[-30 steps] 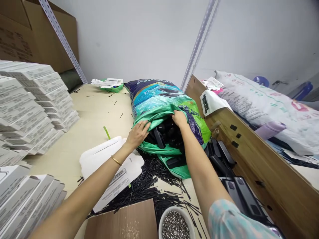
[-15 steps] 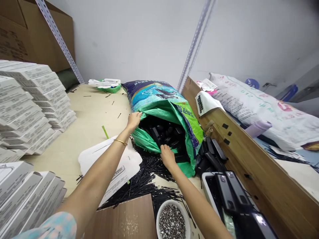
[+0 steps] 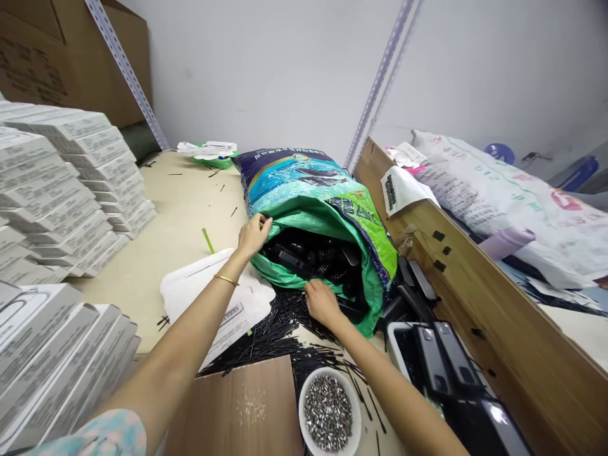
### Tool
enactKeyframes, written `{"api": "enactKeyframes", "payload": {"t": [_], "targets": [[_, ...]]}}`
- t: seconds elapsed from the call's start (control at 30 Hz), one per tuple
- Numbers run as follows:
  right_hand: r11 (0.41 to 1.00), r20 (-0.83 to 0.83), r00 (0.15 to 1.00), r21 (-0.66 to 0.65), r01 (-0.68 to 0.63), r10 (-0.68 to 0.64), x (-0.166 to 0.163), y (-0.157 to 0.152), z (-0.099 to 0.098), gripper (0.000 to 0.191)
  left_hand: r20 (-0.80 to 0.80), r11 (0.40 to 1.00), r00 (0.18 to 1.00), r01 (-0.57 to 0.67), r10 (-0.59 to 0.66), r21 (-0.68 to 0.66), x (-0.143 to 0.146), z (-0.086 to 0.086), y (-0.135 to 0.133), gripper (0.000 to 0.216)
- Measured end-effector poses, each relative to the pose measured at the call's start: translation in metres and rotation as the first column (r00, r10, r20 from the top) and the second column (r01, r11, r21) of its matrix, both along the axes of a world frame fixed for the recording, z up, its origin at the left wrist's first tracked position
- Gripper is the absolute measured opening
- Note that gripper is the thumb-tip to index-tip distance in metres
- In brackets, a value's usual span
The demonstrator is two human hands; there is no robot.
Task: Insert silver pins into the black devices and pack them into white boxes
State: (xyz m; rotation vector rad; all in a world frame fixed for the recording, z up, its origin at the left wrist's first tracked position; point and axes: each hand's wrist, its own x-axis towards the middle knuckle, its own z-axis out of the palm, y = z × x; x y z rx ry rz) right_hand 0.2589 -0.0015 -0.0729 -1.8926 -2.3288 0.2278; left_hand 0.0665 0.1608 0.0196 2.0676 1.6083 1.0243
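Observation:
A printed woven sack (image 3: 304,180) with a green lining lies on its side, its mouth facing me. Dark glossy plastic parts (image 3: 327,256) fill the opening; their exact kind is hard to make out. My left hand (image 3: 254,235) pinches the sack's rim at the left of the mouth. At the lower lip, my right hand (image 3: 323,303) has its fingers curled over the green edge, close to the parts inside. Many thin black sticks (image 3: 280,323) lie spread beneath the sack's mouth. Below my right hand is a white bowl (image 3: 355,411) of small metal pieces.
Stacked white boxes (image 3: 109,171) line the left side. White paper sheets (image 3: 209,278) lie beneath my left forearm, by a brown board (image 3: 237,411). A wooden partition (image 3: 475,285) runs along the right, beside black devices (image 3: 441,361) in a white bin (image 3: 396,348).
My right hand stays at the lower lip, which now sits higher across the opening. A comb-like black part that leaned up near it now lies lower inside. The view has shifted slightly.

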Motion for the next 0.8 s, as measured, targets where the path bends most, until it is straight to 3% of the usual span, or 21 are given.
{"api": "enactKeyframes", "payload": {"t": [0.1, 0.23, 0.3, 0.4, 0.5, 0.57, 0.67, 0.8], "targets": [[1.000, -0.113, 0.993, -0.027, 0.008, -0.011, 0.009, -0.016, 0.009, 0.013, -0.112, 0.990, 0.994, 0.006, 0.010, 0.142, 0.008, 0.007, -0.045, 0.034], [0.999, -0.257, 0.965, -0.035, 0.034, -0.041, 0.011, -0.043, 0.020, 0.020, -0.358, 0.934, 0.897, 0.326, -0.258, 0.145, 0.027, -0.011, -0.084, 0.021], [0.997, -0.313, 0.947, -0.026, 0.073, -0.077, 0.012, -0.062, 0.029, 0.022, -0.461, 0.901, 0.821, 0.423, -0.337, 0.095, 0.035, -0.025, -0.086, 0.027], [0.988, -0.452, 0.879, -0.032, 0.151, -0.149, 0.015, -0.101, 0.046, 0.025, -0.552, 0.905, 0.769, 0.421, -0.322, 0.059, 0.042, -0.038, -0.080, 0.042], [0.960, -0.689, 0.672, -0.139, 0.245, -0.271, 0.011, -0.148, 0.057, 0.025, -0.595, 0.910, 0.740, 0.414, -0.314, 0.035, 0.045, -0.039, -0.075, 0.040], [0.940, -0.715, 0.610, -0.237, 0.246, -0.340, 0.004, -0.176, 0.057, 0.025, -0.601, 0.909, 0.731, 0.417, -0.323, 0.019, 0.046, -0.038, -0.075, 0.037], [0.934, -0.668, 0.657, -0.307, 0.182, -0.348, -0.011, -0.202, 0.044, 0.022, -0.575, 0.914, 0.747, 0.405, -0.333, -0.004, 0.045, -0.037, -0.082, 0.035], [0.956, -0.561, 0.783, -0.256, 0.143, -0.267, -0.021, -0.213, 0.020, 0.022, -0.477, 0.924, 0.805, 0.380, -0.353, -0.042, 0.036, -0.036, -0.100, 0.033]]}}
